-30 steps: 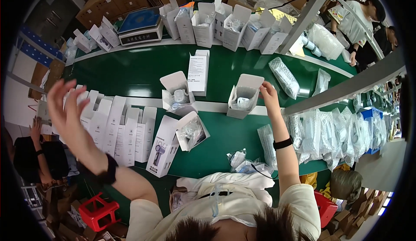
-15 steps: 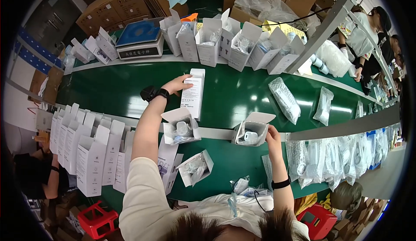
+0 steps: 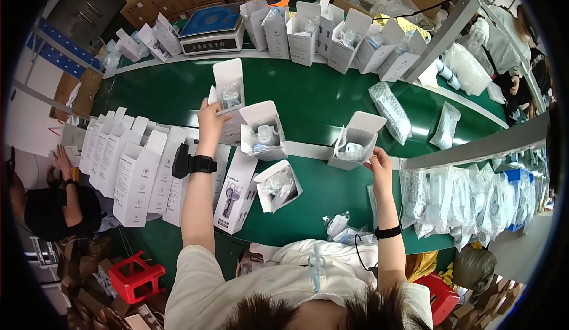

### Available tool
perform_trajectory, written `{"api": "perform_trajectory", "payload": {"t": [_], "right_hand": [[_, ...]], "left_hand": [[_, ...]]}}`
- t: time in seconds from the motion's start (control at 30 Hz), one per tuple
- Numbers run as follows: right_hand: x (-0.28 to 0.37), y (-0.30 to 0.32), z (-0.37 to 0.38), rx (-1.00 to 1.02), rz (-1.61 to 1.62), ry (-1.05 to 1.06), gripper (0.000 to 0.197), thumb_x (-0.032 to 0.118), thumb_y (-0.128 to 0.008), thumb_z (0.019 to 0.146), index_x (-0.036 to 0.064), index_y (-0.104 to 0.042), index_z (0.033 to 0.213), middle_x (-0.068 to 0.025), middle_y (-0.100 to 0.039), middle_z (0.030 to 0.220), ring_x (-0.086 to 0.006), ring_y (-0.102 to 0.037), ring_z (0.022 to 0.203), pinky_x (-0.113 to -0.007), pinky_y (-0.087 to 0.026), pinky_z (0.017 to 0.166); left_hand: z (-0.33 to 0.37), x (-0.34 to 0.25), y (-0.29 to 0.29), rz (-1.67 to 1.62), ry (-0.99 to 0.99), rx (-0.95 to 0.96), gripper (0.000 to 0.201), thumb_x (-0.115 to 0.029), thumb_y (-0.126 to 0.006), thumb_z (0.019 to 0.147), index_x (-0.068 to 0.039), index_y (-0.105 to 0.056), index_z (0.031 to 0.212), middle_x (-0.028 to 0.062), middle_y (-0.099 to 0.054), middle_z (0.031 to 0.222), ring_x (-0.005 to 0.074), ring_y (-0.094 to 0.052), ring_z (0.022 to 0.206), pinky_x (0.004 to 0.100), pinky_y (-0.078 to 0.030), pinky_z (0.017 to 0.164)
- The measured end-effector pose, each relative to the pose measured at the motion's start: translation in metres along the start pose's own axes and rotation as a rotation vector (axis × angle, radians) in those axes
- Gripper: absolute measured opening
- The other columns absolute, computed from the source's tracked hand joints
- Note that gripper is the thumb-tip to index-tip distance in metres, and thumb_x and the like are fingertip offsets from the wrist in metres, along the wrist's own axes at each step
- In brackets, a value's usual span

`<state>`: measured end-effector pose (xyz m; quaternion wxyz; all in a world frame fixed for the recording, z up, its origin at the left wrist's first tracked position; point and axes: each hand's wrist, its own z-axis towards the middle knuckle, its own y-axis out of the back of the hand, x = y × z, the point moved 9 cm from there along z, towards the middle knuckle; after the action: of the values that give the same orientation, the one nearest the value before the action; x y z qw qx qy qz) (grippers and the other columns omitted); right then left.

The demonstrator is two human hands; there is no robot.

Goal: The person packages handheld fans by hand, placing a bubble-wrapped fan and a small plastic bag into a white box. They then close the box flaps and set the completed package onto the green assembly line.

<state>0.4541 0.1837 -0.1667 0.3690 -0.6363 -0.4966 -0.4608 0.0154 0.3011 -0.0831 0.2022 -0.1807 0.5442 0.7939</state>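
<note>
My left hand [image 3: 211,119] is closed on the left side of a white carton [image 3: 232,113], which stands upright with its flap raised and clear-bagged parts inside. Just right of it, another open carton [image 3: 274,146] holds a white piece in clear plastic. A third open carton [image 3: 258,189] leans nearer to me, also with bagged contents. My right hand [image 3: 379,165] is beside the lower right corner of an open carton [image 3: 344,159] with a bagged white part. Its fingers are loosely bent and apart; whether the fingertips touch the carton I cannot tell.
Several white cartons [image 3: 133,182] stand in rows at left, and more [image 3: 305,42] along the far ledge beside a scale [image 3: 212,44]. Two bubble-wrapped items [image 3: 390,113] lie on the green table [image 3: 308,87]. Bubble-wrap pouches [image 3: 444,202] hang at right, below a metal bar [image 3: 474,152].
My left hand has drawn its carton nearer and left; the carton's open top and contents now show. My right hand stays beside the same carton. The whole view has shifted.
</note>
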Motion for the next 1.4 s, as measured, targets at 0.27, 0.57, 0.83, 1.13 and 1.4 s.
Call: {"api": "perform_trajectory", "payload": {"t": [0.27, 0.57, 0.83, 1.13, 1.4], "right_hand": [[0.003, 0.011, -0.027, -0.003, -0.431, 0.247, 0.031, 0.008, -0.058, 0.077, 0.0045, -0.053, 0.108, -0.0061, -0.057, 0.097, -0.0185, -0.055, 0.089, -0.029, -0.045, 0.076], [-0.062, -0.044, -0.118, 0.676, -1.062, 0.46, 0.044, 0.012, -0.068, 0.066, 0.0058, -0.054, 0.107, -0.0116, -0.055, 0.094, -0.0317, -0.052, 0.087, -0.038, -0.043, 0.08], [-0.115, -0.046, -0.121, 0.925, -0.981, 0.211, 0.037, 0.015, -0.073, 0.063, 0.0051, -0.058, 0.096, -0.011, -0.055, 0.084, -0.0279, -0.053, 0.082, -0.035, -0.044, 0.074], [-0.048, -0.032, -0.141, 0.962, -0.8, 0.076, 0.034, 0.014, -0.073, 0.066, 0.0035, -0.061, 0.096, -0.0109, -0.056, 0.084, -0.024, -0.055, 0.075, -0.03, -0.044, 0.067], [0.103, 0.009, -0.093, 0.369, -0.535, 0.406, 0.026, -0.002, -0.064, 0.07, 0.0008, -0.059, 0.095, -0.0091, -0.059, 0.088, -0.0222, -0.057, 0.078, -0.028, -0.046, 0.07]], "left_hand": [[-0.086, 0.018, 0.025, -0.003, 0.179, -0.028, 0.027, -0.003, -0.074, 0.057, 0.002, -0.05, 0.066, 0.0172, -0.052, 0.075, 0.0345, -0.05, 0.069, 0.0393, -0.041, 0.063], [-0.131, -0.014, 0.055, 0.081, 0.121, -0.256, 0.041, 0.002, -0.069, 0.064, -0.006, -0.048, 0.098, 0.0159, -0.045, 0.113, 0.0273, -0.048, 0.094, 0.0331, -0.042, 0.072], [-0.18, -0.234, 0.096, -1.051, -0.05, -0.074, 0.031, 0.008, -0.054, 0.072, 0.0, -0.044, 0.101, 0.0177, -0.038, 0.122, 0.025, -0.044, 0.108, 0.0305, -0.04, 0.085], [-0.133, -0.271, -0.075, -0.409, -0.096, -0.001, 0.037, -0.002, -0.061, 0.074, 0.0, -0.047, 0.108, 0.024, -0.031, 0.126, 0.04, -0.038, 0.113, 0.0401, -0.038, 0.091], [-0.119, -0.255, -0.094, -0.23, -0.067, 0.145, 0.009, -0.002, -0.061, 0.073, 0.005, -0.056, 0.073, 0.0199, -0.052, 0.086, 0.0377, -0.054, 0.076, 0.0425, -0.044, 0.066]]}}
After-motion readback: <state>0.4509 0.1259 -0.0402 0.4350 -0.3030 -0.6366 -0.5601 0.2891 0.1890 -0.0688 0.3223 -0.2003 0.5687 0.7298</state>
